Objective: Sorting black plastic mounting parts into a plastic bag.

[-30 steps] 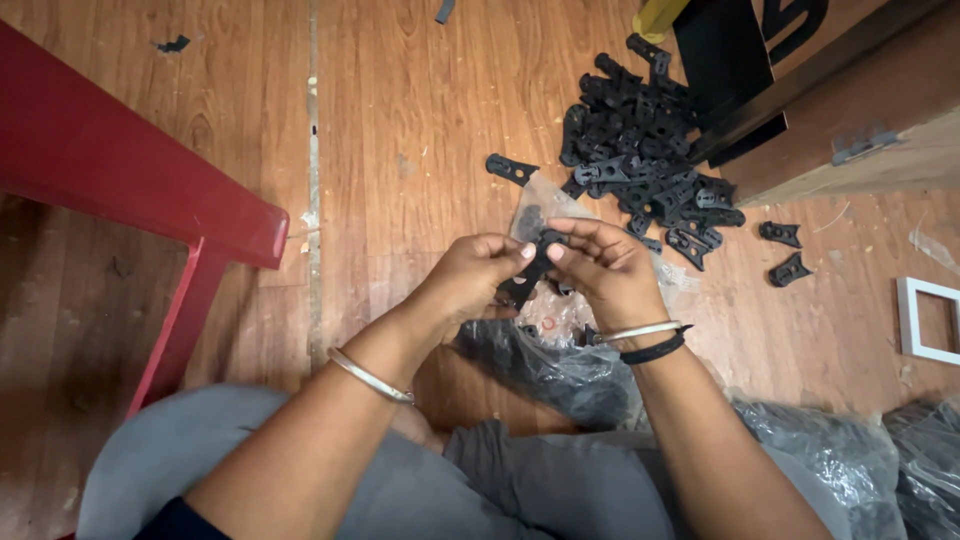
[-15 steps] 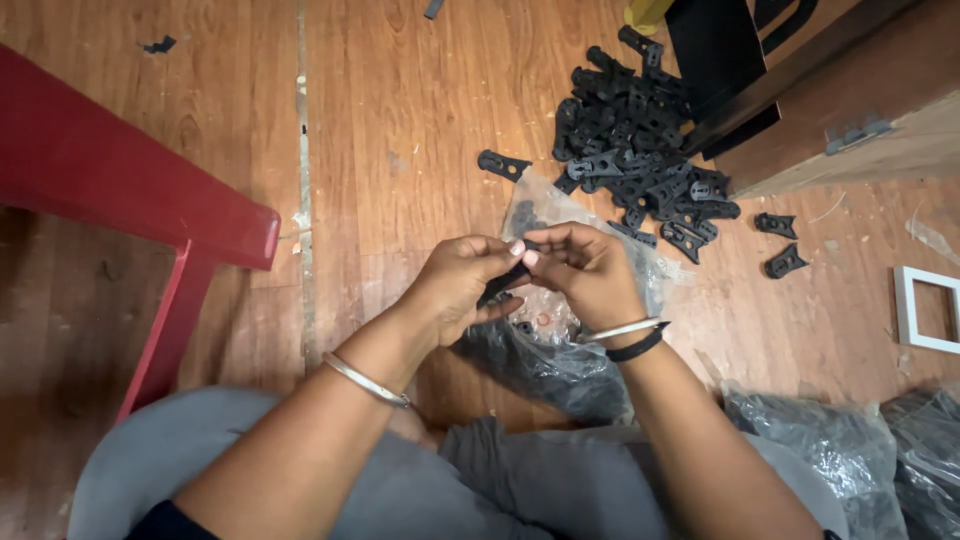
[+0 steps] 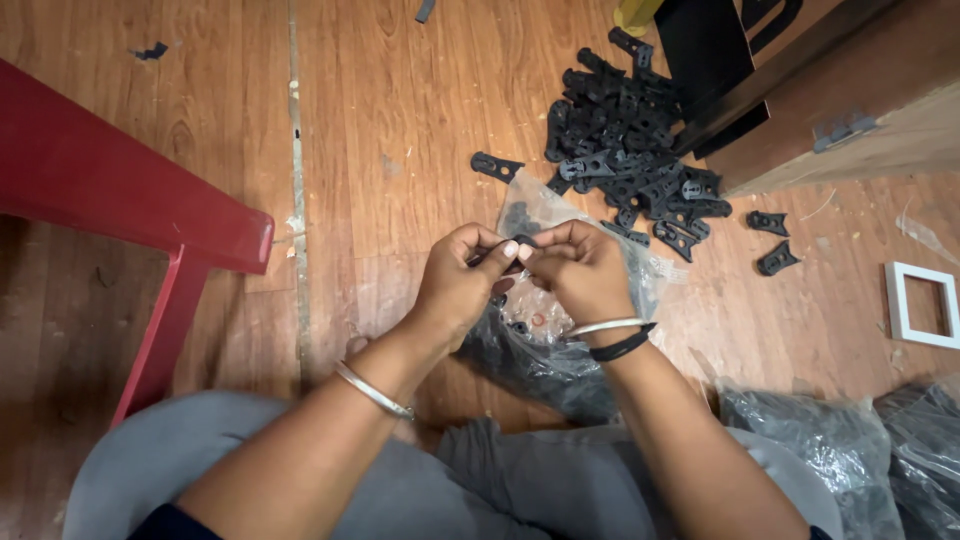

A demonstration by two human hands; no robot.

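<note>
Both hands meet above a clear plastic bag (image 3: 560,340) on the wooden floor (image 3: 400,120). The left hand (image 3: 462,278) and right hand (image 3: 578,268) each pinch closed on one small black plastic part (image 3: 516,250), mostly hidden by fingertips, its shape hard to make out. A pile of black parts (image 3: 630,160) lies beyond, near a red bench (image 3: 120,190).

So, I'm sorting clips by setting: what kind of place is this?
Probably a small workshop or home work area: a wooden floor, a pile of black plastic parts and clear plastic bags by the seated person.
</note>
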